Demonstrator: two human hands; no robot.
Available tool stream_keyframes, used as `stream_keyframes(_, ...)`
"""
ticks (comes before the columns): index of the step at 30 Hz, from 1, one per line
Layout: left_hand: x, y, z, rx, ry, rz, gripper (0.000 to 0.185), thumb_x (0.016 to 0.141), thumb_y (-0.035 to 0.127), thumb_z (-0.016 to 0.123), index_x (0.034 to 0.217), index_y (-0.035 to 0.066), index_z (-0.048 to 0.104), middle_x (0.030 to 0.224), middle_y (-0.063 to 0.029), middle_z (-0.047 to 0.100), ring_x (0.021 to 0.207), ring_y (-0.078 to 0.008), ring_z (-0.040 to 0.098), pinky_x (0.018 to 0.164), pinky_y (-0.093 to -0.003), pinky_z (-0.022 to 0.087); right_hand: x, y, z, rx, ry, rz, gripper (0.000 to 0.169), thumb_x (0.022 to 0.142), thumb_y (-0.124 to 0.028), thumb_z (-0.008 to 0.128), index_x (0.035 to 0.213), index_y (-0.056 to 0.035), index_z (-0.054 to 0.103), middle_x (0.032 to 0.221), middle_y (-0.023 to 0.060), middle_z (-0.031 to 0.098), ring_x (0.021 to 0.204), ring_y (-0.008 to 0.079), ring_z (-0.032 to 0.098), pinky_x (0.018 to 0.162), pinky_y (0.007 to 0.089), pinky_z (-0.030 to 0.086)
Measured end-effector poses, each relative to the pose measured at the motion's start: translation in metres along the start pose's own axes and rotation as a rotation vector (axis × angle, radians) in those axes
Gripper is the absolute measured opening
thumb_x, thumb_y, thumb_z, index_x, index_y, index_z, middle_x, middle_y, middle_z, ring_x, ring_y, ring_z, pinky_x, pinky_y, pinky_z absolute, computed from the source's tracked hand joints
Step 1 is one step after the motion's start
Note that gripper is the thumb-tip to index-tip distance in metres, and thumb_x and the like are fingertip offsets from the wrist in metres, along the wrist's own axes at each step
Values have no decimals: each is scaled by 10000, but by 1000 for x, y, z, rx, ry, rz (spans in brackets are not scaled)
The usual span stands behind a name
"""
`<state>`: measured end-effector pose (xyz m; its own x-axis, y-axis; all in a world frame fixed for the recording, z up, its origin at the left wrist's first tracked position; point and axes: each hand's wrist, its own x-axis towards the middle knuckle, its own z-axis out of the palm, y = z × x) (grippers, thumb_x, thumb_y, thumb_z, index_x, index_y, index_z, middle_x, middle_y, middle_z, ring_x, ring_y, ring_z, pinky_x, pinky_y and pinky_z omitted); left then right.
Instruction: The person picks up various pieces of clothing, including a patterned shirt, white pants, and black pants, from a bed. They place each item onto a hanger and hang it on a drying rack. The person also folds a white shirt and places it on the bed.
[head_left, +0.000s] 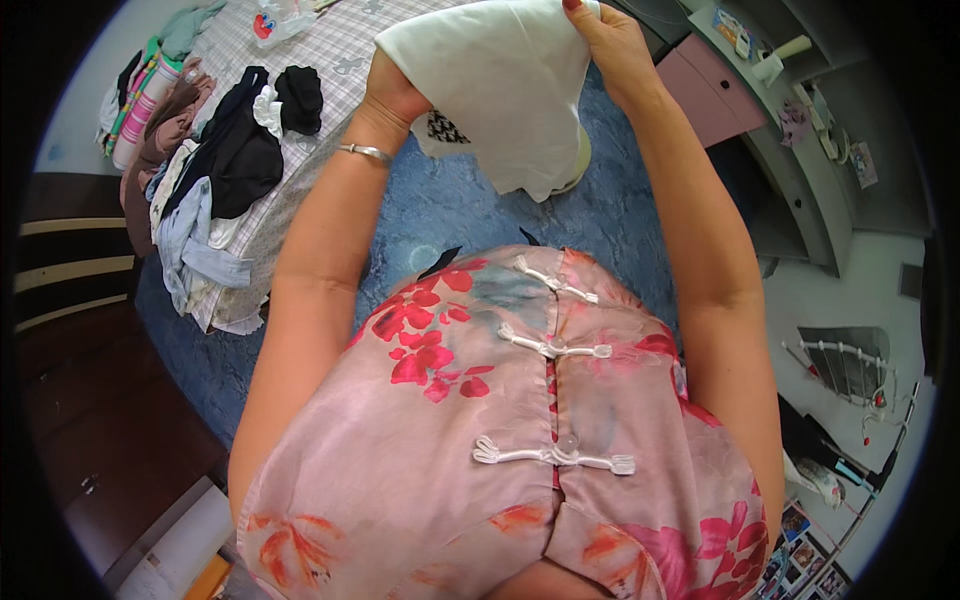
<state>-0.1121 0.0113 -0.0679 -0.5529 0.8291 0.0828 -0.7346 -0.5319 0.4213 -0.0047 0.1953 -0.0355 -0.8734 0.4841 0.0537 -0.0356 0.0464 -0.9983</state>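
Held up at the top of the view is a white cloth garment (495, 90) with a small black-and-white patterned patch. My left hand (394, 86) is under its left edge, with the fingers hidden behind the fabric. At the upper right corner my right hand (615, 45) pinches the cloth between thumb and fingers. Behind the hanging cloth part of a pale green round object (581, 161) shows over the blue floor.
On the left, a bed with a checked sheet (341, 34) bears a pile of clothes, including a black garment (244, 165) and a light blue garment (195, 247). A grey desk (795, 150) with a pink drawer (705, 90) stands at right. Blue floor (420, 202) lies between.
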Motion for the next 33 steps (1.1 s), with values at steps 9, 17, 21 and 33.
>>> stream_keyframes(9, 4, 45, -40, 108, 132, 286, 412, 940, 282, 381, 1151, -39, 531, 1161, -146, 576, 1082, -267, 547, 921, -389, 443, 66, 20, 31, 179, -30, -121, 303, 893, -332, 598, 916, -31, 623, 844, 27, 631, 715, 90, 569, 643, 239, 470)
stream_keyframes(17, 44, 69, -15, 675, 191, 437, 273, 886, 132, 587, 1113, -17, 551, 1047, -114, 625, 936, -190, 620, 818, -319, 518, 127, -15, 27, -160, 22, -35, 234, 914, -236, 549, 875, -18, 625, 723, 15, 604, 617, 98, 525, 567, 248, 432)
stream_keyframes(21, 81, 85, 12, 606, 256, 467, 264, 886, 85, 576, 1123, -11, 511, 1012, -102, 612, 878, -185, 628, 753, -318, 542, 167, -59, 23, -304, 428, -839, 250, 849, -245, 595, 954, -18, 584, 897, 56, 538, 792, 157, 490, 678, 302, 418)
stream_keyframes(33, 77, 208, 126, 622, 113, 416, 361, 944, 235, 467, 1142, -59, 533, 1130, -186, 603, 1037, -277, 593, 945, -396, 453, 118, 258, -11, -1341, -1287, 88, 485, 870, -458, 490, 1107, -58, 626, 1119, 220, 593, 1119, 336, 531, 943, 442, 413)
